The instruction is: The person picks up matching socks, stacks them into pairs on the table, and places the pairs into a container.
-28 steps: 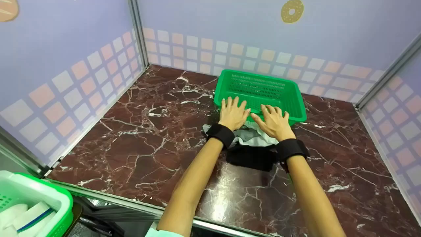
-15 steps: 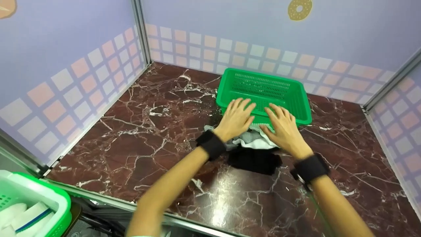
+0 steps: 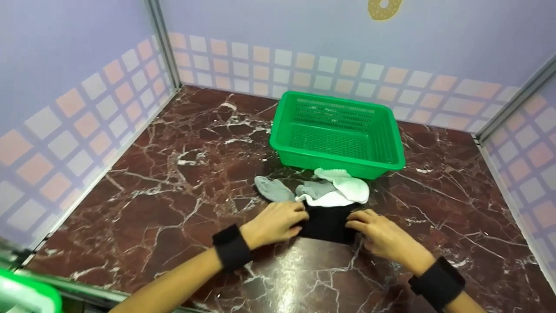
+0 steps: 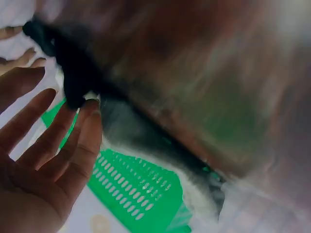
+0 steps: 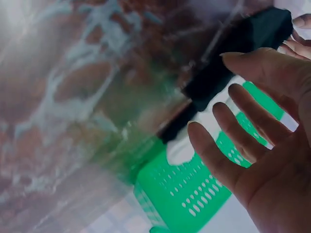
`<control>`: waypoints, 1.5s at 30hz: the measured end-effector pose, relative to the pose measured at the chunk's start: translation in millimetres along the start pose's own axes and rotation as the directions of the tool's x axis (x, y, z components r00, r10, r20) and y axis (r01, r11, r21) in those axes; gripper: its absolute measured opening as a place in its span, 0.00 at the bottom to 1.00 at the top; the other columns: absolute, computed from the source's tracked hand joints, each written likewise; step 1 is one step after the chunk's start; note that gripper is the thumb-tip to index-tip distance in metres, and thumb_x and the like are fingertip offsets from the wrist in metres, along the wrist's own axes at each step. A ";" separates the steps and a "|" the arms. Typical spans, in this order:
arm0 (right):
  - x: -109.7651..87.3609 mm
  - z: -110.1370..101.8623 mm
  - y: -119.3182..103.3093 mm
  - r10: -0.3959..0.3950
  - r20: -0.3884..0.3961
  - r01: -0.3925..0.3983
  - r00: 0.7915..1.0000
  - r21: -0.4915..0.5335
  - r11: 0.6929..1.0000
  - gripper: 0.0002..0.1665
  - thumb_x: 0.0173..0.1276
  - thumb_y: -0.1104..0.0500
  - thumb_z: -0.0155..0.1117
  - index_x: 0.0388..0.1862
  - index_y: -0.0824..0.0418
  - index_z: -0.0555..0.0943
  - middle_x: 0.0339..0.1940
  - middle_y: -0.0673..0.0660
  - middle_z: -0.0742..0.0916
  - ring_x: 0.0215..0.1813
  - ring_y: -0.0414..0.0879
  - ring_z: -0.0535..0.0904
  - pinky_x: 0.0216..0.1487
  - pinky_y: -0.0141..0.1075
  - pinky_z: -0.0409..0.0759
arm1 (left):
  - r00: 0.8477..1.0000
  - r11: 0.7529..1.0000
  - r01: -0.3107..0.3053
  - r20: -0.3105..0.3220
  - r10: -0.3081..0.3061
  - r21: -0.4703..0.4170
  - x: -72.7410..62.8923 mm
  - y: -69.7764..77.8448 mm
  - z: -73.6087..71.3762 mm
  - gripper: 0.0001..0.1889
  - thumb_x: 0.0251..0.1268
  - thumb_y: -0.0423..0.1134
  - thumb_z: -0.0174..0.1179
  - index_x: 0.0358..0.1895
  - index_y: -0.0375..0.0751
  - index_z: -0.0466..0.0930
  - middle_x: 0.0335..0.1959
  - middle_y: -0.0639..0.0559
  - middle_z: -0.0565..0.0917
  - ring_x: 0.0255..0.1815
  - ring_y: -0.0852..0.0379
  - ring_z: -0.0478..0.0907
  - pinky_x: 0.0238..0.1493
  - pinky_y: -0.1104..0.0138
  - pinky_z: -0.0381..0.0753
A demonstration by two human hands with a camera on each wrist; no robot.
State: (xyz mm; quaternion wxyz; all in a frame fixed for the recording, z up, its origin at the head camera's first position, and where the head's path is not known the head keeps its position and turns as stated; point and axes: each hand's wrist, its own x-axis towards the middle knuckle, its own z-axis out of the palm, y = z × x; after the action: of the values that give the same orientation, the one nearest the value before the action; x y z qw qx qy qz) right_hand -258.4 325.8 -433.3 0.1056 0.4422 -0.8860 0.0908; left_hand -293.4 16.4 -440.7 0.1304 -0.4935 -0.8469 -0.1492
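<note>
A folded black cloth (image 3: 328,222) lies flat on the marbled table in front of a small pile of socks. At its left edge is my left hand (image 3: 278,221), fingers bent loosely and fingertips at the cloth. My right hand (image 3: 382,232) is at the right edge, also with loosely bent fingers. In the right wrist view its fingers (image 5: 243,126) are spread and relaxed, with the thumb close to the cloth. A grey sock (image 3: 274,189) and a white sock (image 3: 351,186) with a ribbed cuff lie just beyond the black cloth.
Behind the socks stands a green perforated basket (image 3: 339,163) with its inside bare. Patterned panels (image 3: 278,56) wall the table at the back and sides. Part of another basket (image 3: 30,291), green and white, shows at the lower left, off the table's edge.
Both hands have drawn back from the green basket's near rim toward me and now flank the black cloth. The socks are more exposed to view.
</note>
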 end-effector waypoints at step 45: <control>-22.1 -17.0 -31.8 0.347 -0.223 -0.076 0.911 0.737 0.672 0.16 0.62 0.82 0.55 0.41 0.64 0.76 0.42 0.62 0.82 0.46 0.45 0.81 0.39 0.30 0.80 | 0.844 0.230 0.365 0.216 -0.491 -0.902 -10.0 18.3 -27.8 0.06 0.61 0.31 0.63 0.32 0.29 0.81 0.27 0.48 0.85 0.25 0.58 0.79 0.32 0.66 0.82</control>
State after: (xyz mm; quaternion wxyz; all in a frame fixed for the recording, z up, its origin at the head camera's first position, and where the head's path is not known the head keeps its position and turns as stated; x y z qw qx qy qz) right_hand -218.1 328.1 -420.7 0.0678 0.3174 -0.7937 0.5145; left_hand -270.5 6.3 -416.4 -0.1658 -0.2184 -0.7069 -0.6520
